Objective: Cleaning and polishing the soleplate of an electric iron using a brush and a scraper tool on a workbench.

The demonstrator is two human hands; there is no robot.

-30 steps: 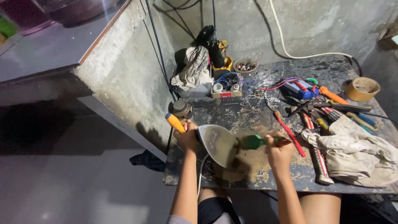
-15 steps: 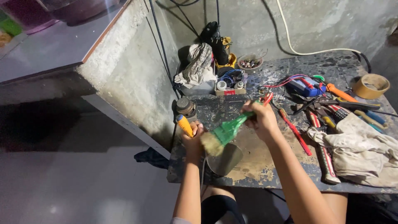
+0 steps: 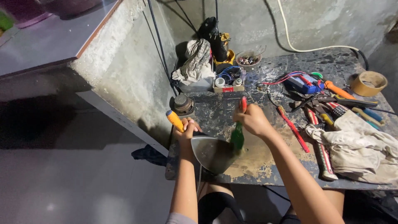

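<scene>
Inspector A: Left hand [image 3: 185, 129]?

Inspector B: Fingers wrapped tight round the top of an iron [image 3: 211, 153] with a shiny pointed soleplate, which is tipped up on edge at the front left of the surface [image 3: 257, 166]. An orange-handled tool [image 3: 175, 120] lies just beside that hand.

Inspector A: Right hand [image 3: 251, 120]?

Inspector B: Fingers shut round a green brush [image 3: 238, 133] with a red end. The brush points downward, its green part touching the soleplate.

Inspector A: Surroundings?

Inspector B: To the right, red-handled tools [image 3: 309, 124] lie beside a crumpled cloth [image 3: 365, 149]. A tape roll [image 3: 368, 83] sits at the far right.
</scene>
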